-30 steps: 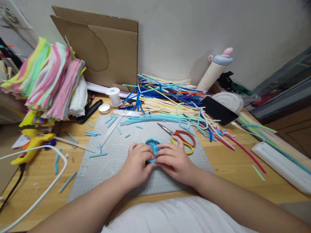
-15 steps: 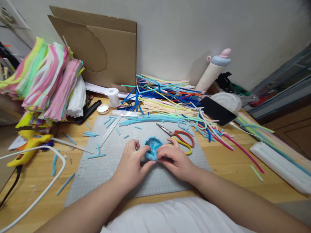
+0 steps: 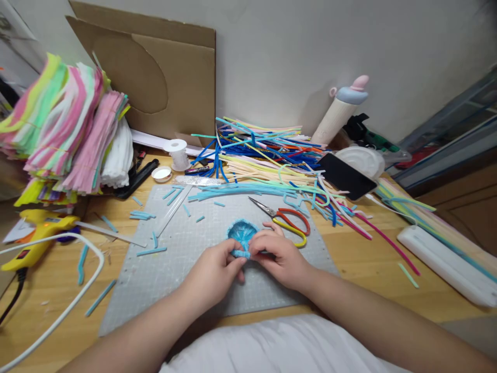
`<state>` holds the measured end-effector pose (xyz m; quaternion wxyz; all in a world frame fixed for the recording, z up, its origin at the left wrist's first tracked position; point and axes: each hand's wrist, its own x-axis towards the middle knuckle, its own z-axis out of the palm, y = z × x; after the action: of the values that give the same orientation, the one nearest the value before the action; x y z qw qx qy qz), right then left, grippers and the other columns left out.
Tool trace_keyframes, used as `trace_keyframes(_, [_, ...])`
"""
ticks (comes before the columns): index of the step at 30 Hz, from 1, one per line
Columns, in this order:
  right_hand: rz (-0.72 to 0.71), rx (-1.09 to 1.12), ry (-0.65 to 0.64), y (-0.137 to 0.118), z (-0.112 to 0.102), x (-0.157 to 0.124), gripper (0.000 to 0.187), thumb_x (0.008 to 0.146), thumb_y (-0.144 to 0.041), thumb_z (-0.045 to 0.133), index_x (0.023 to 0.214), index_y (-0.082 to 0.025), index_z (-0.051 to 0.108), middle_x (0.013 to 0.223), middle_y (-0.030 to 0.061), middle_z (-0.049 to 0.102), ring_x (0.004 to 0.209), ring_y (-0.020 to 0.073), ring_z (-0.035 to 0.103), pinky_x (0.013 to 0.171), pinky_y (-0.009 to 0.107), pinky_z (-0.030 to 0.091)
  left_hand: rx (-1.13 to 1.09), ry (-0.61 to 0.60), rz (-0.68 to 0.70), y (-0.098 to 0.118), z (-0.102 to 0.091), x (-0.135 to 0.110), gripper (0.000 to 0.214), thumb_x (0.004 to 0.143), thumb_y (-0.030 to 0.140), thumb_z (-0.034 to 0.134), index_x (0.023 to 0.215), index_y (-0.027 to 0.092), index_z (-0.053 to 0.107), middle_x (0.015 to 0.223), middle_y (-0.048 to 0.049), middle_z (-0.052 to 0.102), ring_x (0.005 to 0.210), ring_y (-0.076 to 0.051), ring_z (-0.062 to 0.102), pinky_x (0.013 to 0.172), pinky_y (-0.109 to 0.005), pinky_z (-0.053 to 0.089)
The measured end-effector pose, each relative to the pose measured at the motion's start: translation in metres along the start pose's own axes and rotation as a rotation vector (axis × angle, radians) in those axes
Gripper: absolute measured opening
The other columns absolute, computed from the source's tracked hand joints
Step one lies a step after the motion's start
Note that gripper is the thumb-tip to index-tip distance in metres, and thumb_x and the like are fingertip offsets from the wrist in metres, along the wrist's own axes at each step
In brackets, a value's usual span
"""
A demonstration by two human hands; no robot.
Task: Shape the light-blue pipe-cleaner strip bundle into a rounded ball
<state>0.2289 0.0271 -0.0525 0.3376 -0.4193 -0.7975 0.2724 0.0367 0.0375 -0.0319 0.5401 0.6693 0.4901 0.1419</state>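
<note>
A small blue fan-shaped piece made of pipe cleaners (image 3: 241, 234) rests on the grey cutting mat (image 3: 163, 269). My left hand (image 3: 212, 274) pinches its lower end from the left, fingers closed. My right hand (image 3: 277, 256) pinches the same end from the right, fingers curled. The two hands meet at the piece's narrow base. Scissors with red and yellow handles (image 3: 289, 221) lie on the mat just beyond my right hand.
A heap of loose coloured pipe cleaners (image 3: 267, 160) lies behind the mat. Bundled pipe cleaners (image 3: 66, 129) are stacked at the left, before cardboard (image 3: 155, 77). A yellow glue gun (image 3: 33, 238) sits far left. A black phone (image 3: 347, 176), a bottle (image 3: 339, 111) and a white case (image 3: 446, 264) lie right.
Both hands have slid down toward me along the blue piece, uncovering its fan top; they now pinch only its narrow base. The view has drifted slightly.
</note>
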Motion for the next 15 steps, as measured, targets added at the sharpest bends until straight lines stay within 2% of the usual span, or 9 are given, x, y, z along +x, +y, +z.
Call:
trace_keyframes(4, [0.024, 0.034, 0.03, 0.001, 0.002, 0.001, 0.012, 0.084, -0.012, 0.058, 0.081, -0.024, 0.057, 0.081, -0.0014, 0.068, 0.083, 0.0156, 0.064, 0.107, 0.05, 0.023, -0.052, -0.001, 0.02, -0.001, 0.003, 0.001, 0.011, 0.087, 0.029, 0.049, 0.089, 0.021, 0.055, 0.065, 0.0018, 0.071, 0.066, -0.017, 0.065, 0.068, -0.027, 0.043])
trace_keyframes(8, [0.001, 0.011, 0.016, 0.0, 0.001, 0.001, 0.011, 0.084, -0.013, 0.058, 0.082, -0.024, 0.059, 0.083, -0.0013, 0.069, 0.084, 0.0154, 0.064, 0.105, 0.047, 0.025, -0.026, 0.053, 0.018, -0.002, 0.007, -0.002, 0.014, 0.087, 0.031, 0.048, 0.085, 0.021, 0.058, 0.062, 0.0016, 0.071, 0.059, -0.017, 0.063, 0.062, -0.027, 0.042])
trace_keyframes(11, [-0.06, -0.092, 0.019, -0.003, -0.001, 0.0, 0.01, 0.086, -0.017, 0.059, 0.091, -0.025, 0.062, 0.092, 0.0003, 0.071, 0.095, 0.017, 0.062, 0.105, 0.047, 0.023, -0.012, 0.075, 0.015, -0.003, 0.009, -0.004, 0.016, 0.087, 0.031, 0.048, 0.081, 0.021, 0.057, 0.059, 0.0018, 0.069, 0.056, -0.017, 0.062, 0.06, -0.026, 0.042])
trace_keyframes(15, [-0.147, -0.268, 0.099, -0.008, 0.0, -0.006, 0.013, 0.088, -0.019, 0.058, 0.096, -0.026, 0.066, 0.095, 0.0, 0.072, 0.099, 0.0182, 0.061, 0.107, 0.049, 0.018, 0.008, 0.077, 0.0, -0.007, 0.011, -0.003, 0.016, 0.087, 0.032, 0.047, 0.08, 0.021, 0.058, 0.06, 0.0016, 0.069, 0.055, -0.017, 0.061, 0.057, -0.026, 0.04])
